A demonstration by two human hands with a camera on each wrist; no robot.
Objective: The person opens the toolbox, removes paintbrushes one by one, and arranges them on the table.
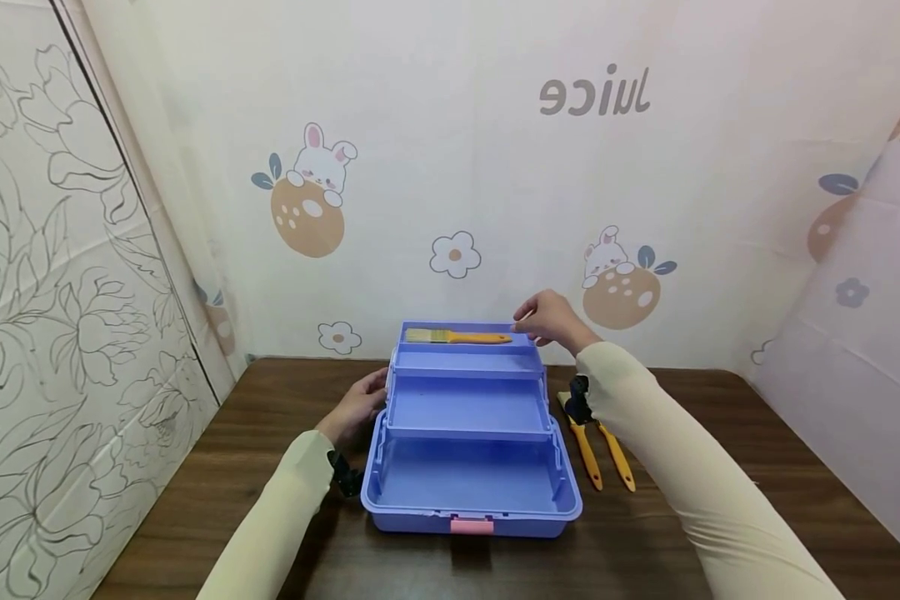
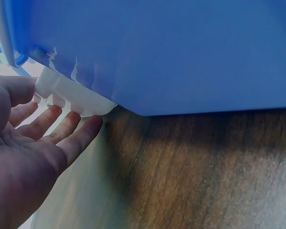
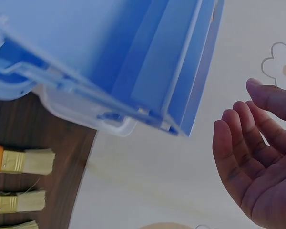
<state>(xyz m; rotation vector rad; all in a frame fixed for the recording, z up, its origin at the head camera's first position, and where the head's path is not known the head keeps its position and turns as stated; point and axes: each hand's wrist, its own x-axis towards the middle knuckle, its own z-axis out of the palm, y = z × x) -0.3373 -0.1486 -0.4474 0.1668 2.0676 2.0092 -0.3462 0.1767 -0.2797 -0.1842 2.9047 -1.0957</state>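
A blue-purple toolbox (image 1: 472,522) stands with its stepped trays (image 1: 465,406) fanned out above the base. One paintbrush (image 1: 457,337) with a yellow handle lies in the top tray, bristles to the left. Behind the box, my left hand (image 1: 362,404) holds the edge of the whitish lid (image 2: 76,93), thumb on one side and fingertips against the other. My right hand (image 1: 551,321) is just past the top tray's right corner. In the right wrist view its fingers (image 3: 231,152) are loosely bent, apart from the tray, holding nothing.
Yellow-handled paintbrushes (image 1: 587,454) lie on the dark wooden table (image 1: 307,492) to the right of the box; three bristle ends show in the right wrist view. A pink latch (image 1: 472,526) is on the box front. A printed curtain (image 1: 457,167) hangs behind the table.
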